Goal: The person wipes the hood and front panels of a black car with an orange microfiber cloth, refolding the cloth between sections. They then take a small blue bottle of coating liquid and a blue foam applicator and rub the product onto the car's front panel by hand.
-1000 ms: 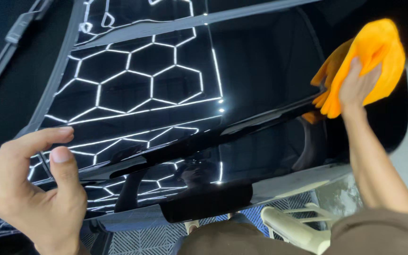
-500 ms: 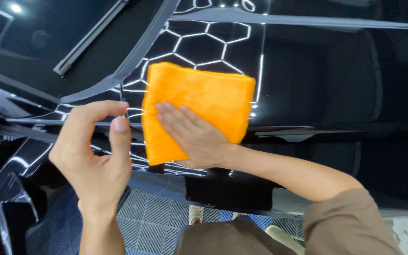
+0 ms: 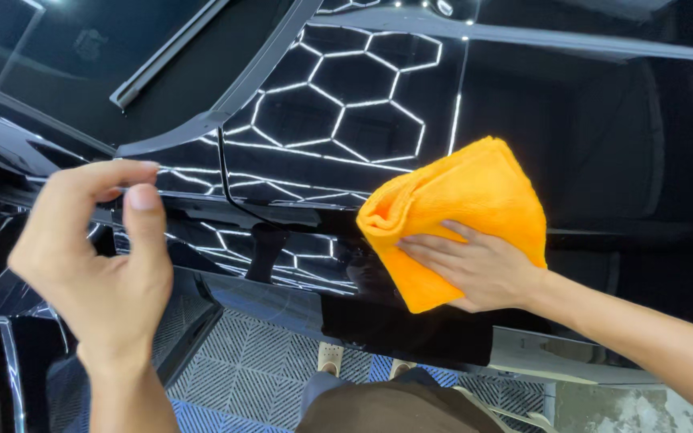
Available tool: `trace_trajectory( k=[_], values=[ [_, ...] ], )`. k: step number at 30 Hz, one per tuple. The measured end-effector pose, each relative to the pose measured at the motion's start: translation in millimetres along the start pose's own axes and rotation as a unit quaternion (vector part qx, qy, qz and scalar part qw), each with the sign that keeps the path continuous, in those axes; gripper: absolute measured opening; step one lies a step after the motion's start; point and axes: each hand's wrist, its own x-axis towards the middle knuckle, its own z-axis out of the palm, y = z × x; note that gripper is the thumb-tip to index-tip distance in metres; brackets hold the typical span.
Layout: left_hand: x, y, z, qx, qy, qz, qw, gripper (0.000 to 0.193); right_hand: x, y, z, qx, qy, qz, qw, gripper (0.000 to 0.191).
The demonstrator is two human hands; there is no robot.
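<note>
Head view: the right hand [image 3: 483, 269] lies flat on a folded orange cloth [image 3: 463, 212], fingers [image 3: 435, 244] spread and pressing it against the glossy black car panel [image 3: 595, 144]. Most of the cloth lies above and beyond the fingertips, its folded edge pointing left. The left hand [image 3: 94, 256] hangs in the air well to the left, empty, fingers loosely curled, touching nothing. The right hand alone is on the cloth.

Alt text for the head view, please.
The right hand presses a folded orange cloth flat against a glossy black car panel that reflects hexagonal lights. The left hand is raised in front of the panel, holding nothing.
</note>
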Motion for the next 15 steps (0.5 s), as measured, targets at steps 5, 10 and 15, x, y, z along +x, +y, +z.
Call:
trace_trajectory(
  k=[5, 10, 15],
  values=[
    [-5.4, 1.5, 7.5, -0.012, -0.003, 0.021, 1.0, 0.007, 92.2, -27.4, 2.8, 0.121, 0.08, -0.08, 0.986, 0.093],
    [-6.1, 24.2, 27.3, -0.024, -0.042, 0.056, 0.997, 0.009, 145.8, -46.6, 13.7, 0.137, 0.114, -0.098, 0.979, 0.096],
    [-1.9, 39.5, 51.1, 0.004, -0.057, 0.076, 0.995, 0.015, -7.3, 25.5, 24.6, 0.113, 0.005, -0.069, 0.991, 0.094]
  ],
)
